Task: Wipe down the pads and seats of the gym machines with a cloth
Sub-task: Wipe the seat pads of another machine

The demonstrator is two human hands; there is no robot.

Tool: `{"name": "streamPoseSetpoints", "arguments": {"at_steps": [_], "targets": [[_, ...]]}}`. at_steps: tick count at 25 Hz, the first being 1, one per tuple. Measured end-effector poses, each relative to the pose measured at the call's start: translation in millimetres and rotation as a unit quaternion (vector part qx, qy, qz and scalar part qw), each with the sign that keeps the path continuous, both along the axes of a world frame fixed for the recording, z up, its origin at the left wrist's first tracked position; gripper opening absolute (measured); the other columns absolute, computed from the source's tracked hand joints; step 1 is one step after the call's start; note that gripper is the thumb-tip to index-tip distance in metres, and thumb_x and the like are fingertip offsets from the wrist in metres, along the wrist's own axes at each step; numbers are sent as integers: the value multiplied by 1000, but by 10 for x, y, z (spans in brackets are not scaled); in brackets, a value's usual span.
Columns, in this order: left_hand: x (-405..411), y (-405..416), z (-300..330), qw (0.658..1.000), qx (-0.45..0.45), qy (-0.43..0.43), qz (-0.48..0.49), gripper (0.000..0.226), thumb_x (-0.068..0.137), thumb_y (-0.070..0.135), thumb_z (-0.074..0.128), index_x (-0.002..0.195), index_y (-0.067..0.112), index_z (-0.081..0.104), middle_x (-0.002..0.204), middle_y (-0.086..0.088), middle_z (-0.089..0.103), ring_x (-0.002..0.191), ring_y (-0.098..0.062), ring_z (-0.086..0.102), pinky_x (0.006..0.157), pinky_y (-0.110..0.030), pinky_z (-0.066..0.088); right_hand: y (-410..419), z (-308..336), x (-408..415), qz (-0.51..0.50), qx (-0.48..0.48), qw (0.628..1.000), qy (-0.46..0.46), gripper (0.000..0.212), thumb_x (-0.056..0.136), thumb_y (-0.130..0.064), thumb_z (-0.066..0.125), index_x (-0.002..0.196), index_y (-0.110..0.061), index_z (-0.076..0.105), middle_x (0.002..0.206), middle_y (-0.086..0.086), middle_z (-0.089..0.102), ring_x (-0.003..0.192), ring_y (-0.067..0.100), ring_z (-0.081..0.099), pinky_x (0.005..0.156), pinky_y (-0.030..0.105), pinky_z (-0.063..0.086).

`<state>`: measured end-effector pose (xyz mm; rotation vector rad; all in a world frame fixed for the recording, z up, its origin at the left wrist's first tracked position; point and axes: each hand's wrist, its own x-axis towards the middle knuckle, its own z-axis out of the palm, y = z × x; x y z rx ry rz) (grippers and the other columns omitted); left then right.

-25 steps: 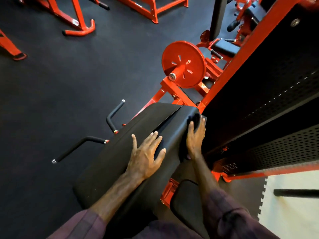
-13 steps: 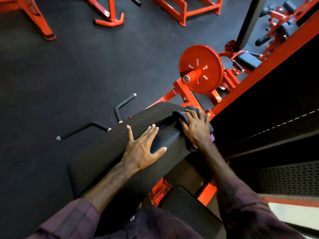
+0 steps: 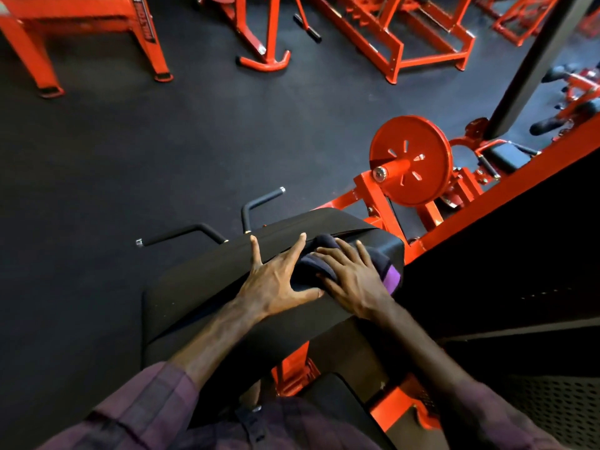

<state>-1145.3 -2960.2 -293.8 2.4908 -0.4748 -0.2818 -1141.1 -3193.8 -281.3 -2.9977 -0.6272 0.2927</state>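
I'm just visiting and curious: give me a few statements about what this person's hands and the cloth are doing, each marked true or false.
1. The right hand presses a dark cloth onto the black pad. True.
2. The left hand holds a spray bottle. False: it rests flat on the pad, fingers spread.
3. The cloth lies on the floor. False: it is on the pad.
4. A red weight plate sits beyond the pad. True.
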Motion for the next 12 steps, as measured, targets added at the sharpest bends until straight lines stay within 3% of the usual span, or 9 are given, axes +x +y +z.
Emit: {"name": "streamPoseSetpoints", "arguments": {"at_steps": [2,5,7,9,12], "targets": [[-39,27,27,1000,2,3,-8,123,77,90,51,165,35,-16,165,7,43,153,-2,32,119,-65,-27,-130,68,46,-10,5,1000,0,67,100,-67,18,159,-41,39,164,-17,40,160,16,21,130,57,7],[-175,145,15,1000,13,-18,-18,123,80,88,54,164,36,-19,167,12,38,154,1,29,120,-69,-19,154,124,93,-79,-38,996,0,76,94,-64,14,157,-33,45,161,-11,45,157,24,28,127,62,11],[-307,301,-1,1000,5,-27,-3,122,80,87,55,165,36,-17,166,15,39,153,4,29,120,-70,-18,452,49,-96,-10,-18,1000,-13,71,95,-59,25,155,-31,50,157,-8,51,154,29,34,125,64,18],[-452,512,10,1000,-1,-15,4,122,80,86,56,164,38,-19,165,17,39,153,4,30,120,-68,-21,415,23,-220,63,16,998,8,67,97,-59,30,158,-35,45,160,-12,47,156,26,31,127,61,16],[-703,844,4,1000,-9,-8,27,124,79,85,58,162,41,-23,164,18,40,152,3,31,120,-66,-23,287,84,-62,1,3,1000,-10,70,96,-63,23,156,-36,46,160,-13,48,156,23,33,128,60,14]]}}
